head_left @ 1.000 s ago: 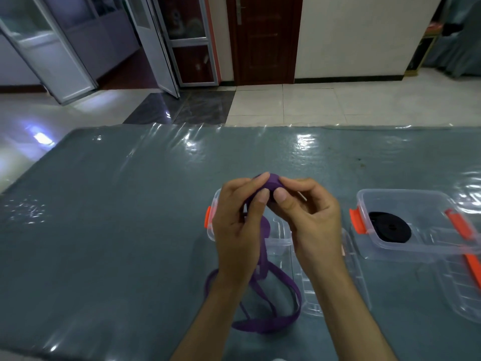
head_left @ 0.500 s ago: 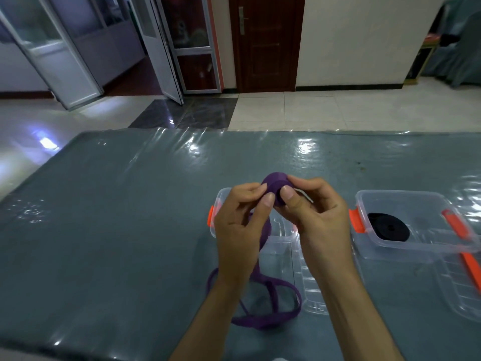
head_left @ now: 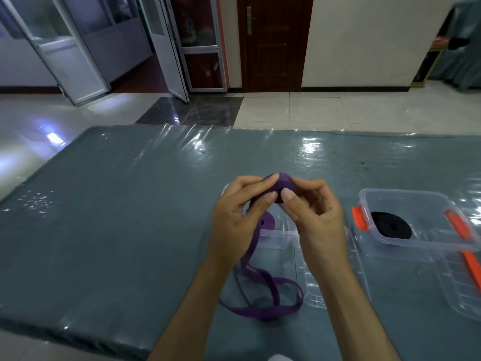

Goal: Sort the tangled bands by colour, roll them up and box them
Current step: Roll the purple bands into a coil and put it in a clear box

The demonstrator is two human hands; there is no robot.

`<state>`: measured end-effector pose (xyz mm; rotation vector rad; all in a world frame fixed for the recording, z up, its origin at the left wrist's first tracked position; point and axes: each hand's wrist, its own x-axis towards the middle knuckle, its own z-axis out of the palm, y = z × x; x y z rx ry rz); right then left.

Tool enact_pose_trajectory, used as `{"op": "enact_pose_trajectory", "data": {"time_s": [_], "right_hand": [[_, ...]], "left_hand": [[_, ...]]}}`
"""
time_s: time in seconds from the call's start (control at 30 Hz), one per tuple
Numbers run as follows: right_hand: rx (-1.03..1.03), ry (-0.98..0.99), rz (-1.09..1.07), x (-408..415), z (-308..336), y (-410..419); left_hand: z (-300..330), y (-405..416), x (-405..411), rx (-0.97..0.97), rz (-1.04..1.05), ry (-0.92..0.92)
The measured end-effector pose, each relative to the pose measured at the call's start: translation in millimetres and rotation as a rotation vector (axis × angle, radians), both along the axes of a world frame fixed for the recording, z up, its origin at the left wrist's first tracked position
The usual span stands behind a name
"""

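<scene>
Above the counter (head_left: 109, 230), near its front edge, we held the purple roll (head_left: 282, 185) between both hands: left hand (head_left: 235, 225) fingers pinching the feeding band (head_left: 263, 290), right hand (head_left: 317, 220) fingers pinching the roll; the tail hung below the left hand.

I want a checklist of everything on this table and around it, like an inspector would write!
Surface: grey-blue table under shiny clear film.
Job's things: purple band half rolled, loose tail looped on the table; black roll in the right clear box; another clear box behind the hands.
Clutter: clear lids with orange clips.
Grippers: left hand and right hand both pinch the purple roll.
Cables: nothing seen.
Surroundings: tiled floor, brown door, glass doors.
</scene>
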<state>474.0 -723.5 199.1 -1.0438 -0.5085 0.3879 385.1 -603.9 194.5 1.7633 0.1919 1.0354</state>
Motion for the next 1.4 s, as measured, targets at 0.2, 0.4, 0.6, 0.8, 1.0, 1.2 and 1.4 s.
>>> {"op": "enact_pose_trajectory", "data": {"time_s": [0.2,0.4,0.6,0.8,1.0,1.2,1.4], "right_hand": [[-0.070,-0.097,-0.041,9.2,6.1,-11.0],[-0.013,-0.038,-0.065,0.3,-9.5,-1.1],[-0.125,-0.226,0.021,28.5,6.8,-4.3],[-0.010,-0.284,-0.058,24.2,14.2,7.6],[-0.081,-0.279,0.021,35.6,34.5,1.9],[0.027,-0.297,-0.108,28.0,39.8,10.0],[0.001,-0.244,-0.057,27.4,38.5,7.7]], "left_hand": [[2.4,-0.2,-1.7,-0.057,-0.029,-0.030],[-6.9,-12.9,8.1,-0.225,0.040,-0.043],[-1.0,-11.5,9.4,-0.237,0.121,-0.134],[11.4,5.0,19.8,-0.224,-0.050,-0.138],[22.7,12.3,21.4,-0.193,-0.057,-0.183],[31.7,12.0,25.3,-0.287,-0.194,-0.173],[27.1,2.3,21.0,-0.303,-0.046,-0.202]]}}
